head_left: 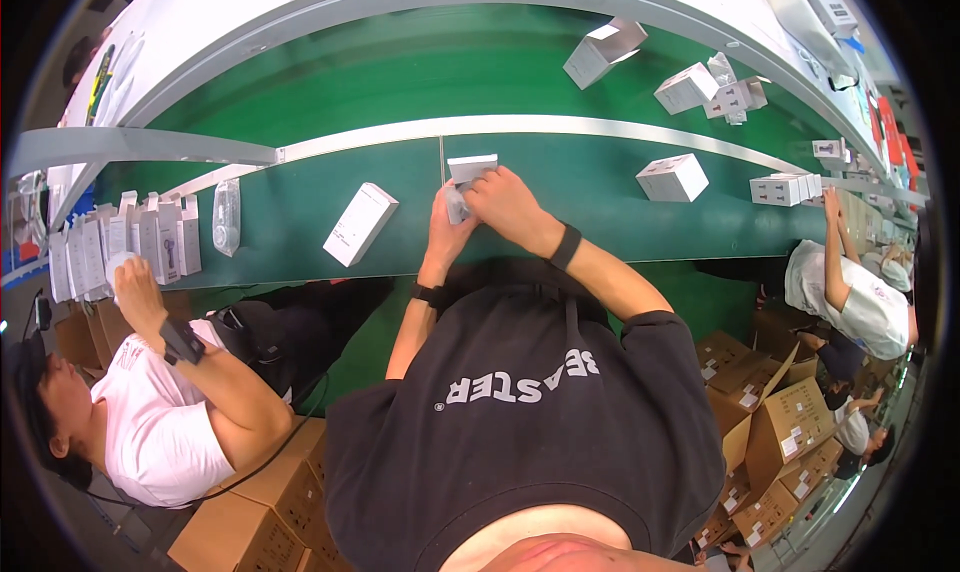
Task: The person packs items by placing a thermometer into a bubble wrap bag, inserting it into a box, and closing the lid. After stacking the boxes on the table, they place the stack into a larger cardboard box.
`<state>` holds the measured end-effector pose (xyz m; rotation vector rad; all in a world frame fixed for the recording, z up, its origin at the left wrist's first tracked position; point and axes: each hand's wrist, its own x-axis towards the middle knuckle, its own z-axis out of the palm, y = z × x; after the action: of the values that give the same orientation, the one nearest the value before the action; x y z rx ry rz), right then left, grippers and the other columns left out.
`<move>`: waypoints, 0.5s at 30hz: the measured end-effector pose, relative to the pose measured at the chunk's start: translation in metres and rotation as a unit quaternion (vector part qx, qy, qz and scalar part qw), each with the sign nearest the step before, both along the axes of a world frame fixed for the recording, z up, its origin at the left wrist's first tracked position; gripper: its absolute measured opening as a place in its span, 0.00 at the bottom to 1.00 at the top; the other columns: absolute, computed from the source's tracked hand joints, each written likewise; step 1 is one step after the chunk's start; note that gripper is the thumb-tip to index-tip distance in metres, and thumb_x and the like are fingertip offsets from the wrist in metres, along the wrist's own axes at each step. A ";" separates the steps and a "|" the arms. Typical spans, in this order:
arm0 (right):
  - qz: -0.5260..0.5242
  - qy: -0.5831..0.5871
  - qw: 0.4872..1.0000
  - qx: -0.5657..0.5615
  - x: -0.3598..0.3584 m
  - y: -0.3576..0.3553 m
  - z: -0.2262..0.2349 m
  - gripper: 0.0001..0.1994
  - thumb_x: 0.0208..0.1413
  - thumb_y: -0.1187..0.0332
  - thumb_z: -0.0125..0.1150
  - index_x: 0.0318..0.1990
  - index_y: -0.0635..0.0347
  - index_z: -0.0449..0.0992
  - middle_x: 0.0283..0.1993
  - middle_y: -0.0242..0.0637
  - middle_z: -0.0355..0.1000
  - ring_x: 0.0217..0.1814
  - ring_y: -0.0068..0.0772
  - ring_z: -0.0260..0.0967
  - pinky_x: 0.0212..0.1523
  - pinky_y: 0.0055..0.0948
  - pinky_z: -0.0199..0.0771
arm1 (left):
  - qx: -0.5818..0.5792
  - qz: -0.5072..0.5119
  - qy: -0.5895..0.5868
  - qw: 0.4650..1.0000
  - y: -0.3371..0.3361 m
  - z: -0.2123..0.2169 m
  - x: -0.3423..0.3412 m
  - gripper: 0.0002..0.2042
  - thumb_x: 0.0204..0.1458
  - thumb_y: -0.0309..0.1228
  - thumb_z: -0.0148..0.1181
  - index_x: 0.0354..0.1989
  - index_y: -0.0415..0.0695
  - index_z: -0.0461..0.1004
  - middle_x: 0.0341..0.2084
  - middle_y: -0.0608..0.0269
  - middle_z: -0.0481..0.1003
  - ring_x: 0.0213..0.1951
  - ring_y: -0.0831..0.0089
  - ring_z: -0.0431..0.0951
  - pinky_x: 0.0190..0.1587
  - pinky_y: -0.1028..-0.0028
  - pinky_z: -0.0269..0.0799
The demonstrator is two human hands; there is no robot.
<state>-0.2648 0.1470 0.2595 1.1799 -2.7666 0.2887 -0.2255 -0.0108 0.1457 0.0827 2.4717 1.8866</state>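
Over the green bench, my left hand (448, 230) grips a small white box (473, 163) from its near left side. Bent fingers of my right hand (508, 208) close on the same box from the right, just under its flat white top. Between the hands shows a greyish, clear-looking part (457, 208); whether it is plastic wrap or a side of the box, I cannot tell. My right fingers cover much of the box. To the left of my hands, a closed white carton (360, 224) lies at a slant on the bench.
A clear plastic-wrapped piece (227, 217) lies farther left, beside a row of open white cartons (120, 242) where a co-worker's hand (140, 290) reaches. At right sits a white carton (673, 178). Beyond the pale rail (520, 125), an open carton (604, 52) and others lie on green belt.
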 end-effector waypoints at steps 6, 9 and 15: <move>-0.027 -0.067 0.997 0.041 -0.004 -0.001 -0.020 0.04 0.34 0.72 0.67 0.21 0.56 0.78 0.26 0.36 0.75 0.37 0.35 0.75 0.39 0.31 0.70 | -0.038 0.010 -0.009 0.999 0.004 0.003 0.005 0.34 0.48 0.30 0.70 0.63 0.38 0.59 0.51 0.59 0.71 0.50 0.72 0.72 0.52 0.70 0.71; -0.037 -0.072 0.997 0.002 0.005 0.004 -0.019 0.03 0.35 0.73 0.66 0.19 0.56 0.77 0.26 0.37 0.76 0.39 0.34 0.76 0.39 0.32 0.71 | -0.016 -0.006 -0.003 1.000 0.008 0.004 0.009 0.36 0.49 0.30 0.69 0.65 0.39 0.57 0.51 0.58 0.71 0.51 0.71 0.72 0.52 0.70 0.71; 0.016 -0.068 0.995 -0.069 -0.003 0.024 -0.001 0.09 0.39 0.73 0.65 0.33 0.56 0.79 0.35 0.39 0.77 0.39 0.35 0.75 0.38 0.33 0.75 | 0.060 -0.024 -0.035 0.997 0.010 0.025 0.011 0.37 0.51 0.30 0.67 0.67 0.39 0.53 0.54 0.56 0.69 0.53 0.69 0.72 0.53 0.70 0.71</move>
<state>-0.2679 0.1707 0.2585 1.2123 -2.7896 0.5748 -0.2142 -0.0008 0.1702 0.0762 2.2896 1.9806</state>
